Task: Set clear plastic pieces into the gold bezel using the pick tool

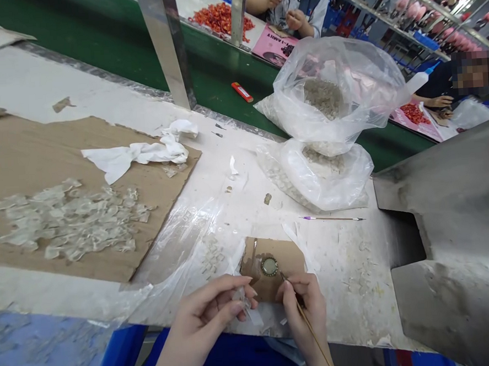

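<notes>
Two grips are occupied: your left hand pinches a small translucent piece between thumb and fingers, and your right hand grasps a thin brush, its tip just beside the round metal cap. That cap lies just beyond your fingertips on a small cardboard square, atop a marked white worktable. Left of you, a cardboard sheet bears heaped translucent pieces; beyond the table runs a green surface, with a co-worker across it.
</notes>
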Available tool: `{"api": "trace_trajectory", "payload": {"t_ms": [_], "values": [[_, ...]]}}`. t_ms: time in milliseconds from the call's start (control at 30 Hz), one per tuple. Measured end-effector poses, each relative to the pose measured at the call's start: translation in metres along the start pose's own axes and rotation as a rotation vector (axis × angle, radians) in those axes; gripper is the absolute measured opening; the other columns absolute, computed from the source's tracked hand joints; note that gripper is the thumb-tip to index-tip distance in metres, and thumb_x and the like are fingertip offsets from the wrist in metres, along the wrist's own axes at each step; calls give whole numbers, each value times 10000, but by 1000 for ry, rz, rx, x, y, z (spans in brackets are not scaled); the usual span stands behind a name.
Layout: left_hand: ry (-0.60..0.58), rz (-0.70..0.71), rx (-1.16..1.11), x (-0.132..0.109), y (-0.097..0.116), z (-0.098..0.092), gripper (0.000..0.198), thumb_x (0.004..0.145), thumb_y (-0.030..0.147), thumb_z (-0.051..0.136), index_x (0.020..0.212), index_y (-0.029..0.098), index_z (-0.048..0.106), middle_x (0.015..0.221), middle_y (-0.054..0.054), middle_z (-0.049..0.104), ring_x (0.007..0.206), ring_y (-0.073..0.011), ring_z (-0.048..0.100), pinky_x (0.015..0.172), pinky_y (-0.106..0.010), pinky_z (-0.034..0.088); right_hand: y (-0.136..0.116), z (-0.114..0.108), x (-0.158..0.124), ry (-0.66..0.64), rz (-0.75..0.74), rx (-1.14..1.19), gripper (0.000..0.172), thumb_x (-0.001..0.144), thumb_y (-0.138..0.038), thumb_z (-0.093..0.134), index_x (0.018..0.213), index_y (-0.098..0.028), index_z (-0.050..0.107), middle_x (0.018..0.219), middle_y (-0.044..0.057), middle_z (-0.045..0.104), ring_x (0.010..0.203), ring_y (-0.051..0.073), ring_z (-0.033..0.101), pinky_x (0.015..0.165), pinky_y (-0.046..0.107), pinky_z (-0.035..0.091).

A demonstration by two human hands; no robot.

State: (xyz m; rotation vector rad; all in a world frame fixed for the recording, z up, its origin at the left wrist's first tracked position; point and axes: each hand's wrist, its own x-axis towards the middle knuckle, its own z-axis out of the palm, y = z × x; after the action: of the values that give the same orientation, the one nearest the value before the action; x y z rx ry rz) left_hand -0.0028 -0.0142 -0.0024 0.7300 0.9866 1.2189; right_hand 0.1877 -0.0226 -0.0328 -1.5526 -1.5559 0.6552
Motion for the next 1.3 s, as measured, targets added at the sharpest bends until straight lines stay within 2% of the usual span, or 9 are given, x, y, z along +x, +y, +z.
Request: {"api": "trace_trajectory", "payload": {"t_ms": [167, 333, 567, 700, 867, 967, 1067, 1133, 1300], "values": [[32, -3, -56, -1, -7, 1, 138, 839, 326, 830, 965, 290, 874, 810, -64, 845, 627, -205, 792, 578, -213, 657, 0, 3, 3, -2, -36, -41, 293, 1042, -412, 509, 818, -230, 553, 477, -52, 596, 349, 138, 533, 365, 229, 381], [42, 42, -32, 4, 7, 7, 148, 784, 215, 861, 912, 286, 885, 795, -61, 850, 513, -182, 762, 508, -191, 639, -1, 3, 5, -10, -65, -66, 305, 1033, -417, 525, 788, -239, 565, 491, -45, 592, 372, 149, 542, 386, 247, 393], [61, 62, -9, 6, 10, 8, 227, 782, 145, 834, 908, 329, 879, 790, -35, 852, 585, -181, 795, 539, -149, 627, 2, 2, 4, -5, -44, -37, 309, 1022, -439, 553, 796, -233, 596, 528, -28, 632, 412, 160, 583, 406, 251, 435], [71, 98, 67, 6, 8, 9, 209, 762, 138, 819, 883, 294, 888, 845, -72, 836, 606, -200, 795, 553, -190, 645, -5, -4, 2, 5, -17, 71, 269, 1028, -410, 575, 832, -225, 592, 558, -27, 652, 433, 147, 598, 417, 230, 463], [48, 89, -18, 5, 12, 16, 289, 695, 97, 867, 880, 319, 889, 821, -61, 819, 565, -164, 764, 538, -169, 622, -35, -16, 1, -35, -21, 341, 189, 1077, -404, 488, 1038, -254, 595, 618, -30, 714, 397, 122, 601, 372, 189, 465], [-37, 69, -108, 2, 19, 22, 302, 721, 151, 898, 949, 347, 880, 769, -57, 810, 517, -163, 752, 516, -181, 620, -56, -19, 6, -45, -18, 487, 215, 1071, -446, 484, 1016, -284, 614, 562, -48, 681, 302, 103, 496, 303, 177, 383], [-81, 112, -80, 0, 27, 25, 301, 726, 207, 923, 987, 348, 874, 740, -68, 801, 511, -171, 744, 516, -196, 624, -74, -15, 15, -34, -20, 674, 254, 1072, -452, 469, 954, -308, 643, 379, -102, 449, 267, 111, 354, 294, 180, 329], [-75, 165, -23, -2, 31, 27, 289, 719, 250, 936, 985, 344, 876, 705, -70, 789, 524, -178, 735, 521, -205, 626, -82, -10, 20, -34, 3, 790, 258, 1077, -439, 458, 975, -322, 664, 390, -114, 335, 273, 111, 268, 290, 183, 294], [-93, 264, 59, -5, 28, 30, 282, 743, 328, 924, 1019, 332, 868, 723, -69, 793, 568, -176, 734, 521, -198, 625, -93, -5, 17, -81, 144, 984, 281, 1082, -464, 430, 979, -329, 655, 492, -132, 291, 264, 59, 139, 314, 186, 320]]}}
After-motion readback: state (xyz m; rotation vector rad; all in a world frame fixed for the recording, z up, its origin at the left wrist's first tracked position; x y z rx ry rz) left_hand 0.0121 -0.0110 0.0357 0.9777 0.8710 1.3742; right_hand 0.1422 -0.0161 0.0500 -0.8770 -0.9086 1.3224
